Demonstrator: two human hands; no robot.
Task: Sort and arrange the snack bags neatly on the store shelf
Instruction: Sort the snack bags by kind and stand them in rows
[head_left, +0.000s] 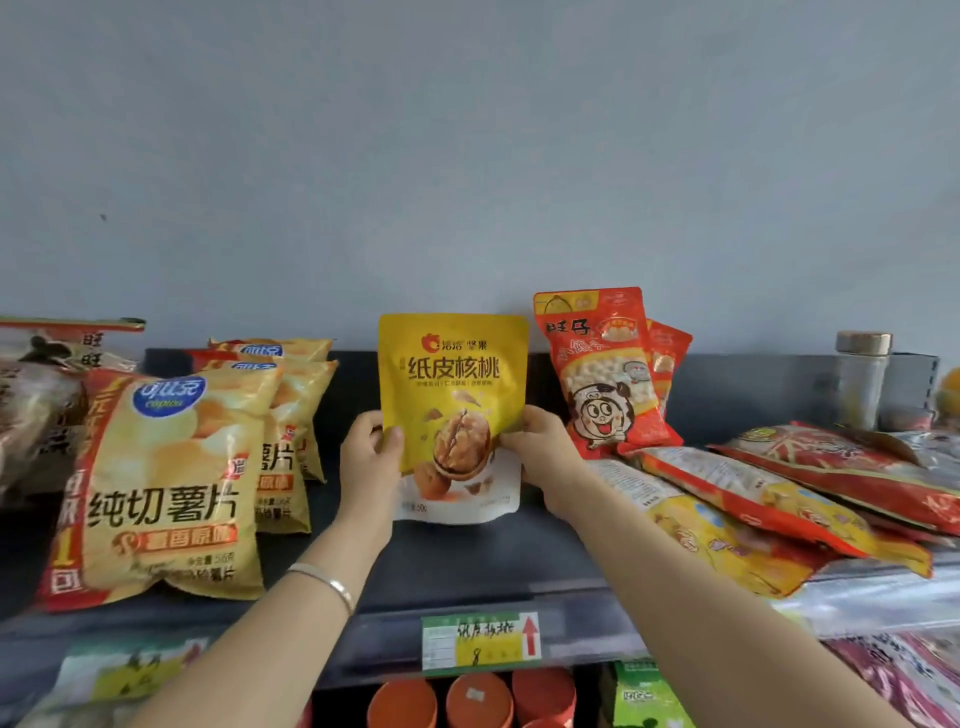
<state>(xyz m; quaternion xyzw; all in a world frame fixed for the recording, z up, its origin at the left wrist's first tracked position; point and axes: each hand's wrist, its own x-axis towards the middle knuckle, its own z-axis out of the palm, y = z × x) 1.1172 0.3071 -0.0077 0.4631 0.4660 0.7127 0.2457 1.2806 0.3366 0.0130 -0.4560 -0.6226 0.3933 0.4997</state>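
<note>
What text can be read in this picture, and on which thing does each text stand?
"纸皮核桃" and "坚果": walnut bag
"纯切薯片": chip bag in front
"旺仔": red bag standing upright
"8": price tag; the handwriting above it is unclear
Small print on all the bags: too blurred to read

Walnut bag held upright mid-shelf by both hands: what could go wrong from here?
The walnut bag is pinched only at its side edges by the left hand and right hand; released, it may topple. The right hand is close to the standing red bag, which a nudge could tip over.
</note>
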